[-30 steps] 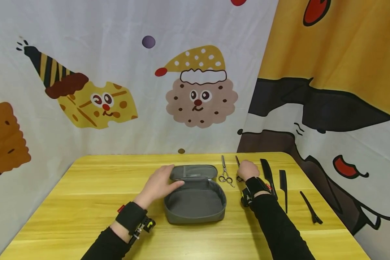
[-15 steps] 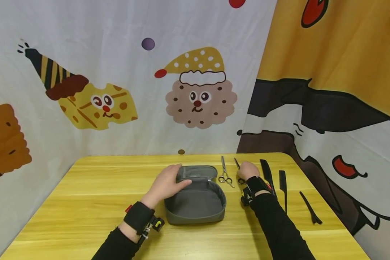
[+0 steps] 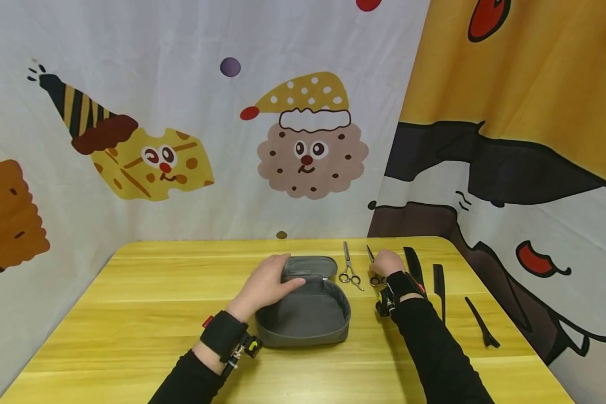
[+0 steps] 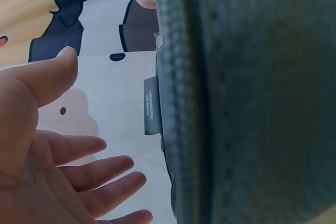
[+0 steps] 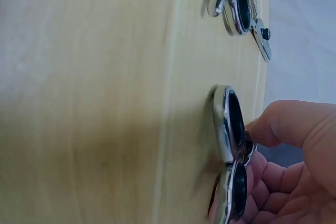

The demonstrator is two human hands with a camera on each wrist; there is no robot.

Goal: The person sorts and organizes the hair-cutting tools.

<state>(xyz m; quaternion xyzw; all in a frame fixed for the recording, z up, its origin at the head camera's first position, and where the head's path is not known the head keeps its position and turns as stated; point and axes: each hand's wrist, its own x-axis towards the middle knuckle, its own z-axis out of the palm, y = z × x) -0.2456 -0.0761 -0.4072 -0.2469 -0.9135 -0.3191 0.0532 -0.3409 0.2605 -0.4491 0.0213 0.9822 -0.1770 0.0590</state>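
A grey zippered pouch [image 3: 303, 339] stands on the table with its lid [image 3: 310, 265] folded back. My left hand [image 3: 269, 282] hovers over the pouch's left side, thumb apart from the fingers. In the left wrist view those fingers [image 4: 100, 177] are spread and hold nothing, beside the zipped edge [image 4: 184, 103] and a small label [image 4: 151, 106]. To the right, my right hand [image 3: 388, 264] pinches a pair of scissors [image 5: 228, 124] near the finger rings, thumb on one side and curled fingers on the other. A second pair of scissors [image 3: 350, 272] lies between the pouch and that hand.
Right of my right hand lie a wide black comb [image 3: 413, 261], a tail comb [image 3: 439, 280] and a black hair clip [image 3: 482, 325]. The wooden table [image 3: 131, 314] ends at a patterned curtain [image 3: 192, 219] behind.
My left hand has moved right, further over the pouch and its lid. My right hand stays at the scissors, whose blades have shifted slightly in angle.
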